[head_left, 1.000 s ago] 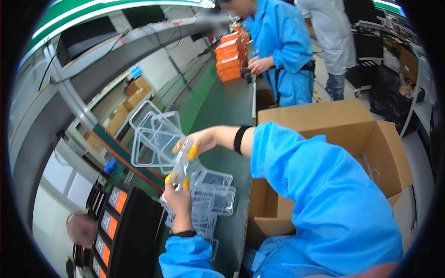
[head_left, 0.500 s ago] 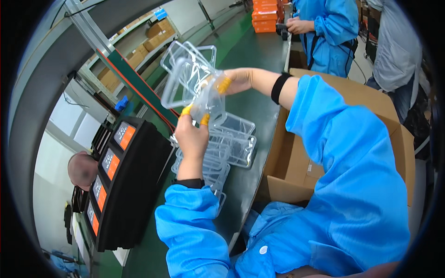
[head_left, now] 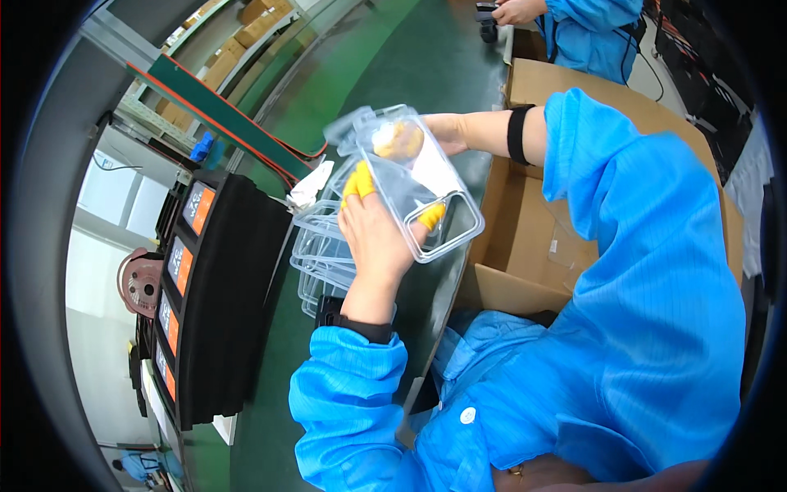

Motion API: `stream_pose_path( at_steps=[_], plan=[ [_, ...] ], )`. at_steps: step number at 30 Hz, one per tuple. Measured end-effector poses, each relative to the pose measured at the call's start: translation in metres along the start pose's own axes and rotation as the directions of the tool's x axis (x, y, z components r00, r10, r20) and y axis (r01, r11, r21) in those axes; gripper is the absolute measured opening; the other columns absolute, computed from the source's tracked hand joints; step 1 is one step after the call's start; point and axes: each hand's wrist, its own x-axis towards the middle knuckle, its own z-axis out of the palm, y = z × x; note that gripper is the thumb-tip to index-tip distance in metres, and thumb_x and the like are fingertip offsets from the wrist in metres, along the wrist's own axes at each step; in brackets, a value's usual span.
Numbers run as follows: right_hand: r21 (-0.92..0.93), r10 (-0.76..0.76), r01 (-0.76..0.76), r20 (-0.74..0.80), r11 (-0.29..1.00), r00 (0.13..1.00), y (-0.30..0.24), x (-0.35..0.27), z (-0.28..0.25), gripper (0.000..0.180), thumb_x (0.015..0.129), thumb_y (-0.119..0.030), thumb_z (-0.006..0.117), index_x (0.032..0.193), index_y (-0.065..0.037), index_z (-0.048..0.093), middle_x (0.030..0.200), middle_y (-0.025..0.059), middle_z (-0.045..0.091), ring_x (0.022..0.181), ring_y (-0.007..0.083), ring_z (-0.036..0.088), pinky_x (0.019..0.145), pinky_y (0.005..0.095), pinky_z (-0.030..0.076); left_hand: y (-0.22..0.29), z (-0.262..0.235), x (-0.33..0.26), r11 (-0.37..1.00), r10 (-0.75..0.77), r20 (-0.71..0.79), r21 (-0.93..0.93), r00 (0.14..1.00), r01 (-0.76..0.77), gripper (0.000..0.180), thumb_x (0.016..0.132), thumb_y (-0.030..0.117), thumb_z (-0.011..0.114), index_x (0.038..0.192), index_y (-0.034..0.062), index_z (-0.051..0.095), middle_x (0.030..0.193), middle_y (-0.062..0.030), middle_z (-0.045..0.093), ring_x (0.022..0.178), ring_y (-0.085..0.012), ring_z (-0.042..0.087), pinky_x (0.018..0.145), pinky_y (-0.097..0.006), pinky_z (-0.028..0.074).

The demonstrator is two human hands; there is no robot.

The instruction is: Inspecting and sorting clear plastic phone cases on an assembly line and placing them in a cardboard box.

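Note:
Between my hands is a clear plastic case [head_left: 393, 176], tilted over the near side of the green table. It is see-through with a rounded rim; whether more than one case is held together I cannot tell. My left hand [head_left: 375, 230], with yellow finger cots, grips its near end, thumb on one side and fingers on the other. My right hand [head_left: 445, 133] closes on the far end; its yellow-covered fingertips show through the plastic. More clear cases [head_left: 316, 266] lie piled on the table beside and behind my left hand.
A crumpled white piece [head_left: 312, 185] lies by the pile. To the left stands a black rack [head_left: 225, 303] with orange-and-white labels. At right is an open cardboard box [head_left: 516, 279] with a clear sheet inside. Beyond it, a co-worker's hand [head_left: 518, 10] is beside a black object.
Both hands have come nearer and to the right with the clear plastic. Its loosely spread parts are now closer together. The crumpled white piece now shows beside the pile.

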Motion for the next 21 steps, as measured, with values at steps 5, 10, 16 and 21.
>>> stream_pose_path(
  at_steps=[5,10,16,21],
  plan=[
    [-0.058,-0.186,0.185,-0.02,0.981,0.982,0.009,0.0,0.02,0.028,0.075,-0.02,0.058,0.099,-0.006,0.053,0.1,0.0058,0.055,0.092,0.0159,0.054,0.082,0.0305,0.042,0.004,0.01,0.022,0.985,0.043,-0.366,-0.141,0.93,-0.101,0.086,0.052,0.033,0.076,0.119,-0.0029,0.035,0.114,-0.0236,0.039,0.106,-0.0383,0.037,0.089,-0.043,0.03],
    [-0.223,-0.385,0.392,0.074,0.893,0.92,0.045,0.014,-0.026,0.026,0.078,-0.022,0.054,0.098,-0.007,0.055,0.096,0.0064,0.057,0.088,0.0162,0.054,0.077,0.0284,0.045,0.006,0.012,0.027,0.872,0.489,-0.284,0.174,0.825,-0.457,0.044,0.057,0.019,0.073,0.096,0.0055,0.059,0.117,-0.0172,0.042,0.106,-0.0371,0.039,0.088,-0.041,0.034],
    [-0.745,-0.177,-0.201,-0.395,0.636,0.902,0.013,-0.034,0.01,0.021,0.073,-0.018,0.057,0.087,-0.003,0.056,0.083,0.0092,0.059,0.079,0.0195,0.057,0.066,0.0321,0.045,-0.038,-0.021,0.038,0.559,-0.422,0.025,-0.78,0.906,0.281,0.024,0.079,0.019,0.053,0.088,-0.0028,0.059,0.093,-0.0133,0.057,0.082,-0.0193,0.055,0.07,-0.028,0.043],
    [-0.832,0.174,-0.438,-0.513,-0.34,0.84,-0.031,-0.049,0.044,0.023,0.063,-0.012,0.057,0.083,-0.003,0.057,0.082,0.0141,0.06,0.076,0.0281,0.055,0.066,0.0362,0.043,-0.088,-0.02,0.005,0.108,-0.612,0.43,-0.786,0.663,0.609,0.031,0.082,0.021,0.045,0.101,-0.0029,0.051,0.093,-0.0127,0.059,0.082,-0.0188,0.057,0.069,-0.027,0.044]
  ],
)
